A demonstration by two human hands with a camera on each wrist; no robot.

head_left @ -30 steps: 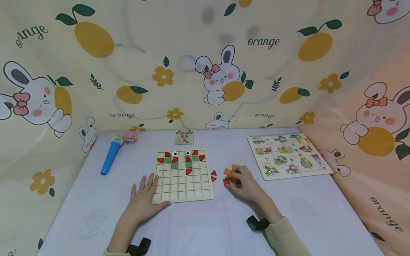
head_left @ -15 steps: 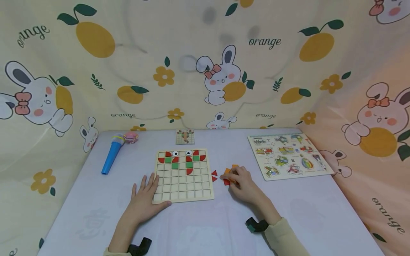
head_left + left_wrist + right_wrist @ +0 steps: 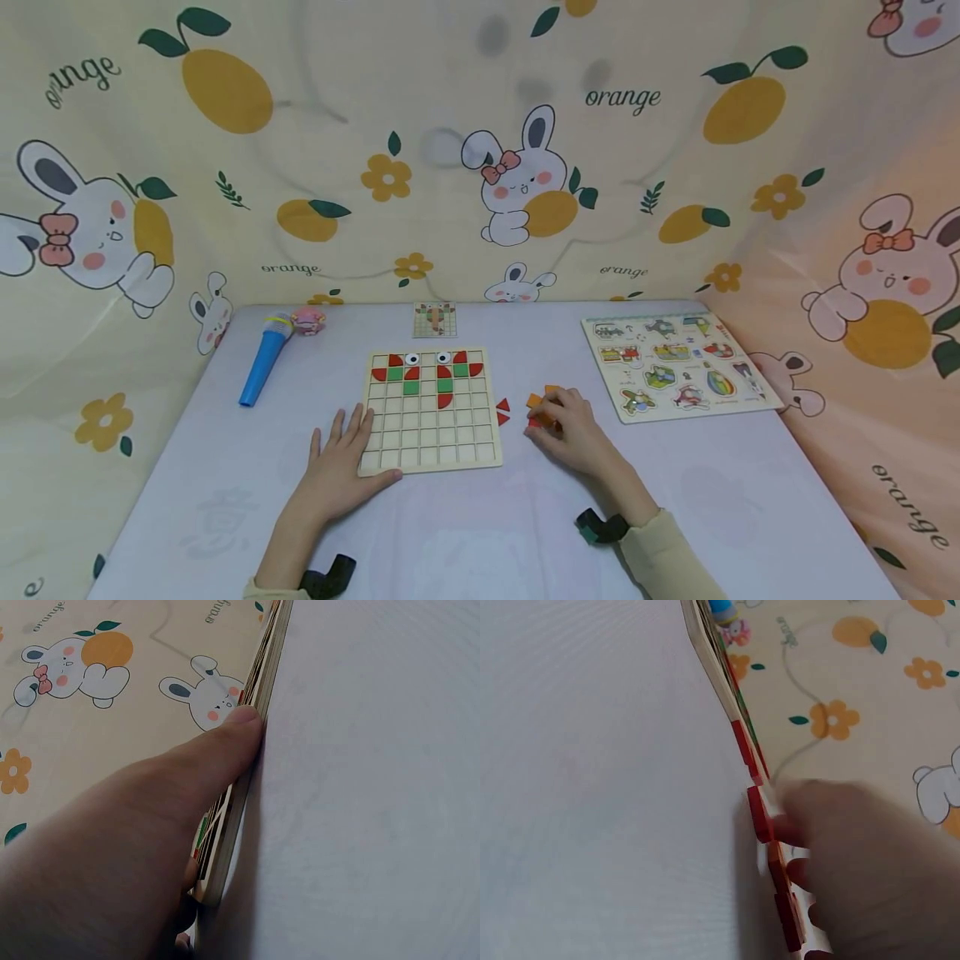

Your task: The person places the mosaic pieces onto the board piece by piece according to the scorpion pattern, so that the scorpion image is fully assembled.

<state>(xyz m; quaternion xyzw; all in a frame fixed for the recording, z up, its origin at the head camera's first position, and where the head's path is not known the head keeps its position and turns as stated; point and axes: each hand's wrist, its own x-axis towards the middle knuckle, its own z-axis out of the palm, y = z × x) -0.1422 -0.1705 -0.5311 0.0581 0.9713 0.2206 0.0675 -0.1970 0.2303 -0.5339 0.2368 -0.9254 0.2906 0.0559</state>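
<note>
R hand (image 3: 573,429), ctr-right of frame, fingers bent over orange pcs (image 3: 533,401) & a red pc (image 3: 760,815); can't tell if it grips one. L hand (image 3: 333,471), lower left of ctr, fingers spread wide, on the lower-left corner of the grid board (image 3: 431,437), which lies mid-frame w/ red, green & eye tiles (image 3: 445,386) in its upper rows. Two red triangles (image 3: 503,406) sit btwn board & R hand. Further out: small pattern card (image 3: 435,320) above board, blue mic (image 3: 260,365) + pink toy (image 3: 308,320) at left, picture puzzle (image 3: 681,373) at right, bunny-print cloth (image 3: 405,75) behind.
</note>
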